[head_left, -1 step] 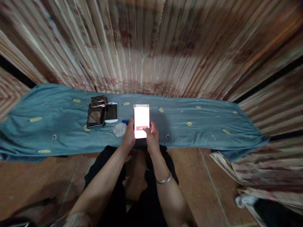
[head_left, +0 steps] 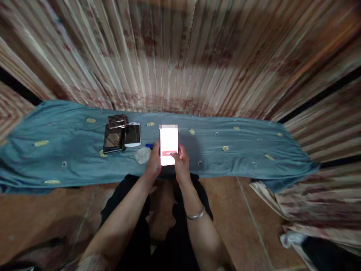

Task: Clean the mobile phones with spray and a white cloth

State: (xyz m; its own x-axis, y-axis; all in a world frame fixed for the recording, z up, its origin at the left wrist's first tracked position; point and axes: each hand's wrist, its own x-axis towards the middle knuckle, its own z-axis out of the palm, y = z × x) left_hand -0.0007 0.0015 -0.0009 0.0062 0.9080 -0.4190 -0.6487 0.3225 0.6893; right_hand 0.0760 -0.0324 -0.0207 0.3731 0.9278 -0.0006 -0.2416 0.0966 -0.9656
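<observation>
Above the blue cloth (head_left: 70,150), at centre: lit phone (head_left: 169,145), long axis pointing away from the person, clasped at its lower end by left hand (head_left: 154,162) and right hand (head_left: 182,162), both equally near; three more phones (head_left: 121,135) lie left

Bare blue cloth (head_left: 239,158) right of the hands, phones (head_left: 121,135) and wad (head_left: 142,154) crowd left

No readable text, lit phone screen (head_left: 169,146) too bright, red bar illegible
</observation>
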